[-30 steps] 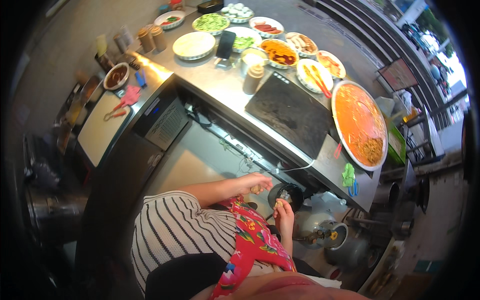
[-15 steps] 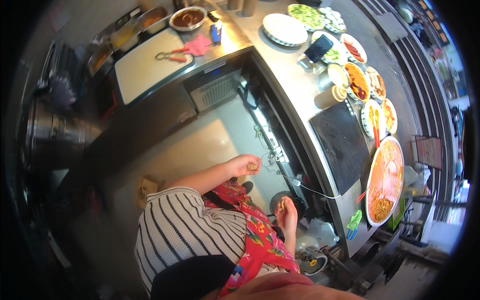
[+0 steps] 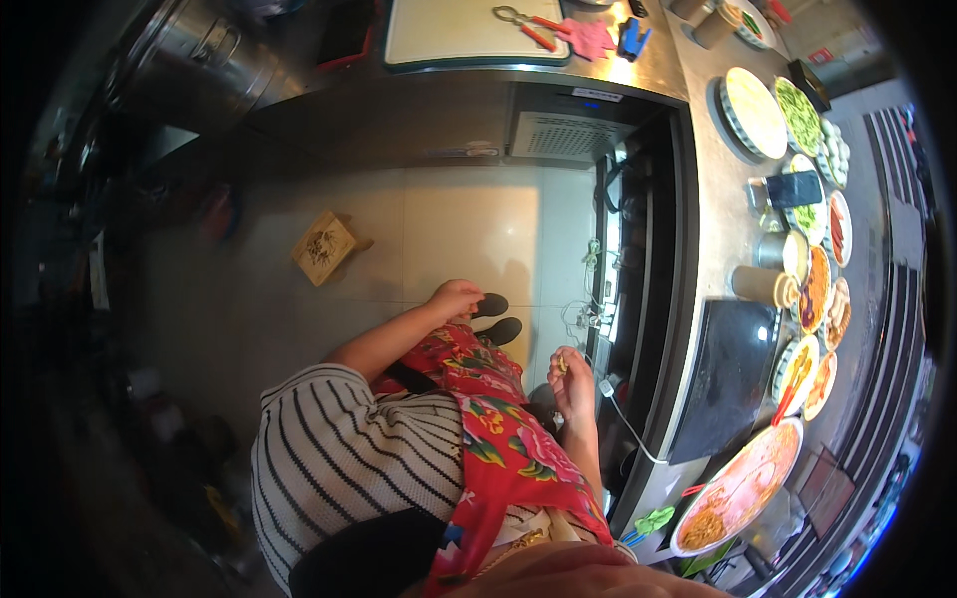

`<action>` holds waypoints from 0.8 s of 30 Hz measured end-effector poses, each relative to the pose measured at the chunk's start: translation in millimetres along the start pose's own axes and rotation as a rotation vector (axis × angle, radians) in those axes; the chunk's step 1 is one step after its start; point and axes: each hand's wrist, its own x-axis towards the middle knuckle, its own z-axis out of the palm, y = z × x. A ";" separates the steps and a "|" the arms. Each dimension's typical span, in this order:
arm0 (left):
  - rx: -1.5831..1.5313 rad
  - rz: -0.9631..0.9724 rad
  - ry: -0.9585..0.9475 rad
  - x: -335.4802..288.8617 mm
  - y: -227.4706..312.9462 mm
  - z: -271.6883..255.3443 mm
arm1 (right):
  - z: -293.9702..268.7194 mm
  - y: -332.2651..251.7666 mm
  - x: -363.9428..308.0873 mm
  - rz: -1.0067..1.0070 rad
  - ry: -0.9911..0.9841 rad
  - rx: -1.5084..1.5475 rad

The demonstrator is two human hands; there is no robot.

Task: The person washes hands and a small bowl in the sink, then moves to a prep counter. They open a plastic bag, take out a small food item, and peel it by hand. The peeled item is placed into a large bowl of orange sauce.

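Note:
My left hand is held in front of my body with its fingers curled together. What it holds, if anything, is hidden. To the right and nearer me, my right hand pinches a small yellowish piece, too small to name. Neither hand touches a counter. Below them are my red floral apron and my dark shoes.
A counter on the right carries a black flat plate, a large pan of red sauce, squeeze bottles and several food bowls. Ahead, a cutting board lies beside tongs. A wooden stool stands on the floor.
My view has turned left, so the counters and stool have shifted in the picture. My left hand is drawn in toward my body, its fingers more curled. The right hand keeps its pinch.

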 end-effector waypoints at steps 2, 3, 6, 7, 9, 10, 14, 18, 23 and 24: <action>0.064 0.014 0.143 -6.6 -11.0 -16.8 | 7.4 -10.4 17.4 -0.020 -0.153 -0.021; 0.090 0.065 0.269 -8.4 -19.8 -22.1 | 13.7 -17.3 26.5 0.022 -0.093 -0.079; 0.127 -0.052 0.182 -0.4 -55.6 -41.1 | 44.5 -39.0 51.5 0.126 0.009 -0.245; 0.162 0.053 0.261 10.1 -66.8 -53.7 | 63.3 -46.5 66.9 0.119 0.016 -0.324; 0.180 0.150 0.327 41.2 -85.5 -84.3 | 107.0 -64.9 97.8 -0.009 -0.138 -0.461; 0.233 0.285 0.349 62.4 -91.0 -99.8 | 131.3 -78.1 114.5 -0.061 -0.231 -0.495; 0.257 0.338 0.414 137.2 -89.4 -151.0 | 235.9 -151.3 172.8 -0.376 -0.050 -0.905; 0.222 -0.018 0.395 179.5 -45.7 -212.6 | 371.1 -214.8 274.1 -0.927 0.049 -1.383; 0.078 -0.019 0.372 190.8 -2.1 -299.2 | 470.6 -257.8 375.3 -1.169 0.285 -2.148; 0.021 -0.001 0.399 190.8 0.5 -314.2 | 476.4 -261.5 385.7 -1.103 0.324 -2.215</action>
